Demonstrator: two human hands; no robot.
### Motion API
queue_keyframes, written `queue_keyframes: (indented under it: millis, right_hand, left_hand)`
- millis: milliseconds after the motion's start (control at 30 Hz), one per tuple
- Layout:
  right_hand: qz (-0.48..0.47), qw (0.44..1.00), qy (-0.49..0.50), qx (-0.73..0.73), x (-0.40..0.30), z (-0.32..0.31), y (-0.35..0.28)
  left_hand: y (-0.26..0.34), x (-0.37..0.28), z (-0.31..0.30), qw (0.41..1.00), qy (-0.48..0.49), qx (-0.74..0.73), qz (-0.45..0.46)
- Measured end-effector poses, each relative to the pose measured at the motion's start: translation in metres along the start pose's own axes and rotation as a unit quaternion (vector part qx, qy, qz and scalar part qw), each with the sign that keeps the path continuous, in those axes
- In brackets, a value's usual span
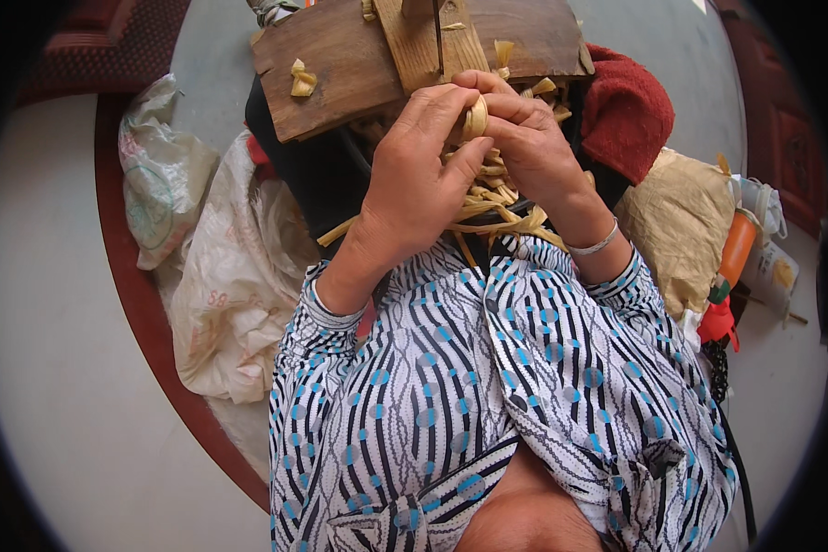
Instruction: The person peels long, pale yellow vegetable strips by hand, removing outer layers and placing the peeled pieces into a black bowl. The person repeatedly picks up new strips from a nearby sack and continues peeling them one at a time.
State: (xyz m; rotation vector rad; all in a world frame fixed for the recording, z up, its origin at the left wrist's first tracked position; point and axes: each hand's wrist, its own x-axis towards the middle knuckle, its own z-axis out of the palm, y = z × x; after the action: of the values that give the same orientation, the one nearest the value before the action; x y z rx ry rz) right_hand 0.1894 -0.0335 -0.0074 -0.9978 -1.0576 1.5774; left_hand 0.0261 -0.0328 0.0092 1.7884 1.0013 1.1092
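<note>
Between my two hands is a small coil of pale straw-like strip (476, 119), folded into a rounded loop. My left hand (414, 172) pinches its left side with thumb and fingers. From the other side, the fingers of my right hand (531, 138) close on it, partly hidden behind the coil. Below the hands lie loose pale plaited strips (490, 196), bunched over my lap. Just beyond my fingertips is a curved wooden board (331, 65) with a lighter plank (414, 48) across it. A thin dark metal rod (438, 41) stands over the plank.
A folded strip piece (303, 79) rests on the board. Red cloth (621, 114) hangs at the right, near a tan bag (679, 221) and an orange bottle (737, 245). White woven sacks (228, 297) lie at the left. Behind the board is a pale round surface (207, 41).
</note>
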Motion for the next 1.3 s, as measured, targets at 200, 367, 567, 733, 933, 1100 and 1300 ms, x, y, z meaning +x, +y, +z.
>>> queue_keyframes:
  millis: [200, 367, 567, 733, 933, 1100, 1300]
  right_hand:
    - [-0.206, 0.893, 0.000, -0.400, 0.006, 0.001, -0.023]
    - [-0.343, 0.799, -0.033, -0.493, 0.012, 0.002, -0.024]
    - [-0.113, 0.984, 0.063, -0.125, 0.005, 0.011, -0.017]
    - [-0.005, 0.969, 0.023, 0.245, 0.014, 0.004, -0.023]
    - [-0.058, 0.998, 0.024, -0.012, 0.015, -0.017, -0.022]
    - [-0.233, 0.847, -0.102, -0.466, 0.027, -0.018, -0.054]
    - [0.010, 0.899, -0.224, -0.375, 0.035, -0.007, -0.066]
  left_hand:
    - [-0.003, 0.009, 0.009, 0.995, 0.000, 0.086, -0.040]
    - [-0.011, 0.008, 0.011, 0.993, -0.012, 0.043, -0.110]
    - [-0.007, 0.011, 0.006, 0.792, 0.025, -0.492, -0.360]
    - [-0.013, -0.025, -0.009, 0.785, -0.044, -0.535, -0.308]
    - [-0.031, -0.030, -0.015, 0.997, 0.047, 0.058, -0.022]
    - [-0.022, -0.011, -0.022, 0.956, 0.030, 0.259, 0.138]
    - [-0.012, 0.006, -0.027, 0.957, 0.012, 0.220, 0.187]
